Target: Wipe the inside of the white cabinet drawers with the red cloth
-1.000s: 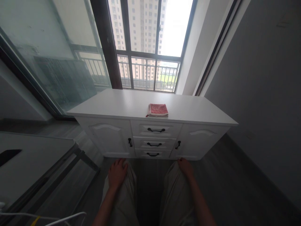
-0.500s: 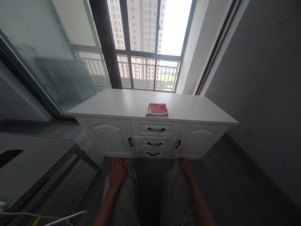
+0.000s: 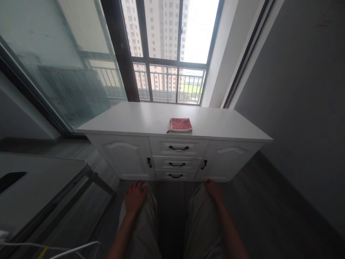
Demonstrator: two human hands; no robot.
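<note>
My left hand (image 3: 135,197) rests on my left knee, fingers lying over the trouser cloth and holding nothing. On the outer side of the other knee lies my right hand (image 3: 213,190), its fingers mostly turned away from view. Beyond my knees stands a white cabinet (image 3: 129,154) with a door at each side and three drawers (image 3: 179,147) with black handles between them. A folded red cloth (image 3: 180,125) with a pale edge lies on the cabinet's white top (image 3: 140,117), near the front edge. Neither hand touches the cabinet or the cloth.
To the left is a white table (image 3: 48,180) on a grey metal frame, with a black object (image 3: 12,178) on it. White cables (image 3: 78,248) run at the lower left. Behind the cabinet are glass doors (image 3: 70,72) and a window; a grey wall (image 3: 302,90) rises at right.
</note>
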